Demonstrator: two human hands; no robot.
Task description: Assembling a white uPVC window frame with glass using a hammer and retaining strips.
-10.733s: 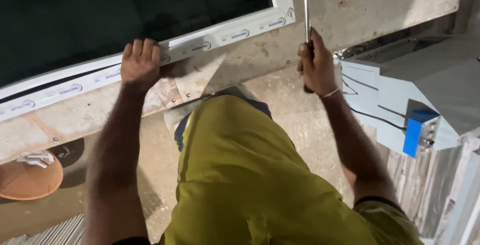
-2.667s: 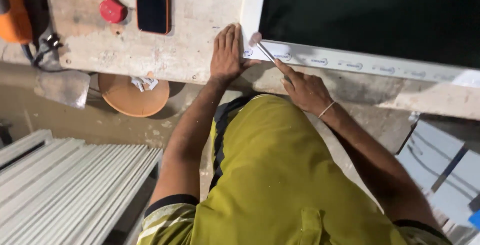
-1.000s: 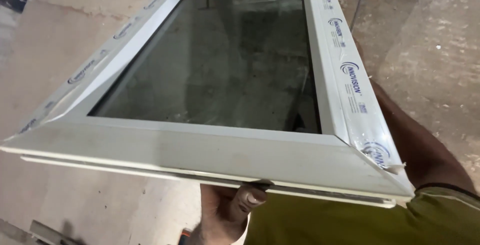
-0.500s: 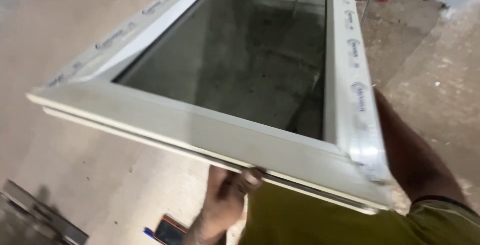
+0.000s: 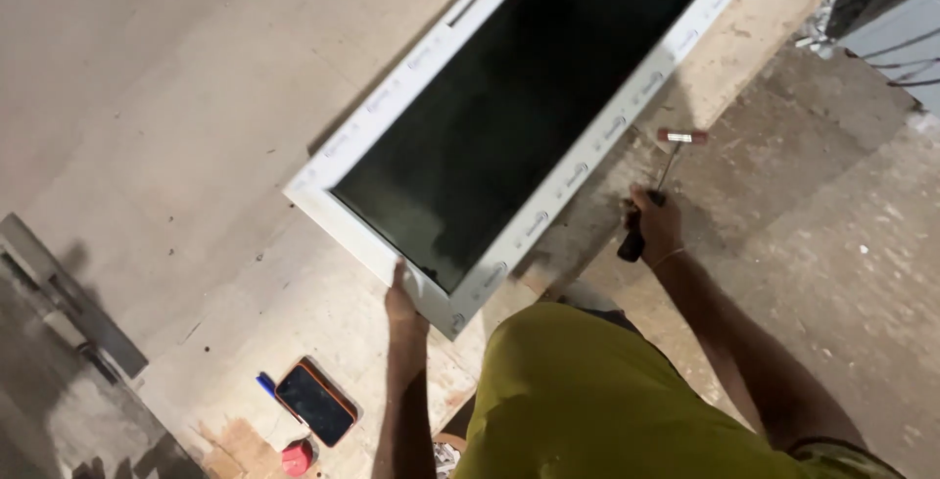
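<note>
A white-framed window sash with dark glass (image 5: 509, 126) lies flat on a pale workbench (image 5: 196, 146), running diagonally from near me to the upper right. My left hand (image 5: 401, 301) rests on the near corner of the frame, fingers on its edge. My right hand (image 5: 654, 226) is to the right of the frame, closed around the dark handle of a small hammer (image 5: 666, 166) whose head points away from me, just beside the frame's long right edge.
A phone in an orange case (image 5: 315, 403), a blue pen (image 5: 266, 383) and a small red round object (image 5: 296, 457) lie on the bench near my left arm. A metal bar (image 5: 69, 293) runs along the bench's left edge. Grey panels (image 5: 901, 28) stand at the upper right.
The window frame, held up and tilted a moment ago, now lies flat on the bench. My right hand has come off the frame and holds the hammer beside it.
</note>
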